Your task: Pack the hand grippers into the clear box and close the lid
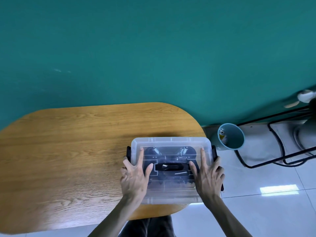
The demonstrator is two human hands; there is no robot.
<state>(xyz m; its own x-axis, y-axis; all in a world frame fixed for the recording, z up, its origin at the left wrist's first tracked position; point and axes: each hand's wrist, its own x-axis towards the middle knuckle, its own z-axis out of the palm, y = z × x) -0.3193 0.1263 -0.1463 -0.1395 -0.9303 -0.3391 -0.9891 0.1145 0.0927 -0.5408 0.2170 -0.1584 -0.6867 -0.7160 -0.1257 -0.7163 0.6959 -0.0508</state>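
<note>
The clear box sits at the right end of the wooden table, with its clear lid lying flat on top. Through the lid I see black hand grippers with metal springs inside. A black carry handle lies in the lid's middle. My left hand rests flat on the lid's left side, fingers spread, its outer fingers by the black left latch. My right hand presses the lid's right side, its outer fingers curled over the black right latch.
The wooden table with rounded ends stands against a teal wall. A teal bin with a can inside stands on the white tiled floor to the right, next to a black metal frame.
</note>
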